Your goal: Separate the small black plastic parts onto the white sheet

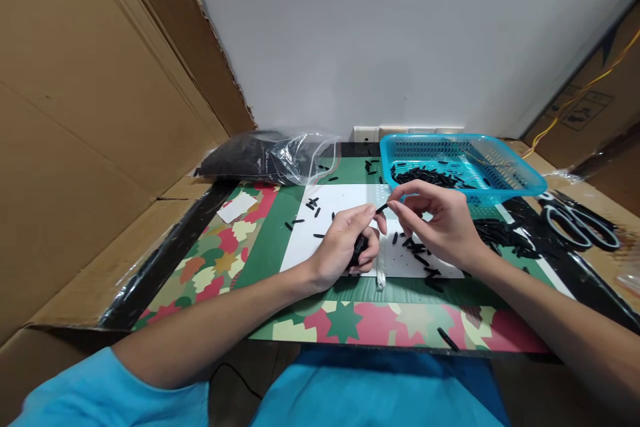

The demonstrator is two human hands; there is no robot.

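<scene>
My left hand (345, 247) is closed around a dark bundle (359, 251) that shows between its curled fingers. At its thumb and forefinger sits a short black stick-like piece (382, 208), whose exact kind I cannot tell. The thumb and forefinger of my right hand (440, 219) pinch that piece at its other end. Both hands are over a white sheet (305, 250), with loose black pieces (416, 246) scattered on it. A narrow whitish strip (381, 270) lies between the hands, partly hidden by the left one.
A blue perforated basket (537, 183) holds many black pieces at the back right. Scissors (575, 223) lie right of a black pile (505, 237). A clear bag (270, 157) with dark contents rests at the back left. Cardboard (100, 113) walls the left side.
</scene>
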